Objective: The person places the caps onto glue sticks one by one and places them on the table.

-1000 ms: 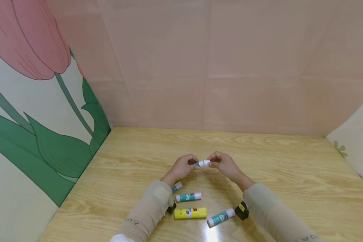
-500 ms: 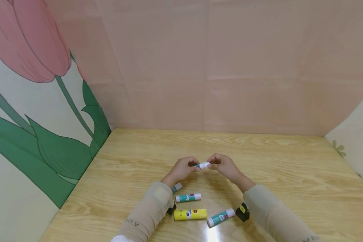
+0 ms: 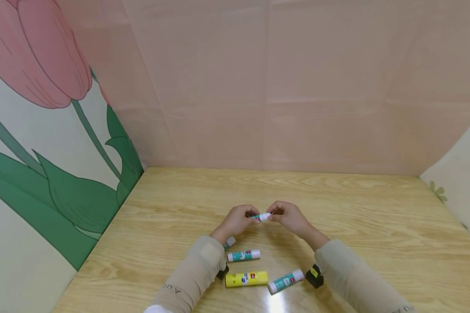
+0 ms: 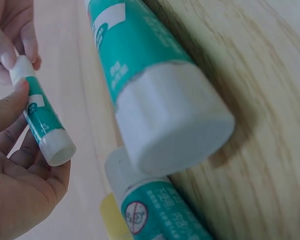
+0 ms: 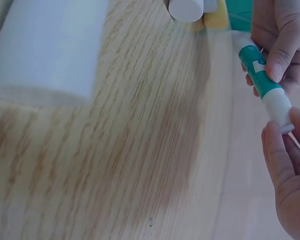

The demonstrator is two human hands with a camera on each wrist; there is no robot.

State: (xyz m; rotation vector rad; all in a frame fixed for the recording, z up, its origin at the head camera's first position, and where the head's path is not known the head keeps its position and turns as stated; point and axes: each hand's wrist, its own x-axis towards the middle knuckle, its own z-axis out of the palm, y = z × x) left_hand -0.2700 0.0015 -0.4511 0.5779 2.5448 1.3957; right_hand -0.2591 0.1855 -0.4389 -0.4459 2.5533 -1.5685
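Observation:
Above the wooden table, both hands hold one small glue stick [image 3: 263,217] with a green label. My left hand [image 3: 236,219] grips its green body between thumb and fingers. With thumb and fingertips, my right hand [image 3: 291,217] pinches the white cap [image 5: 276,106] at the other end. Cap and body meet with no gap showing in the right wrist view. The white base [image 4: 57,146] sticks out past the left fingers in the left wrist view.
On the table [image 3: 337,204], nearer the body, lie a green glue stick [image 3: 244,255], a yellow glue stick [image 3: 246,279] and a tilted green one [image 3: 286,281]. Another glue stick [image 3: 229,242] is partly hidden by the left wrist. A pink sheet [image 3: 258,87] hangs behind.
A second ago a thin gap showed between the cap and the glue stick's body; now they are together. Both hands sit slightly lower in the head view. The glue sticks on the table stay put.

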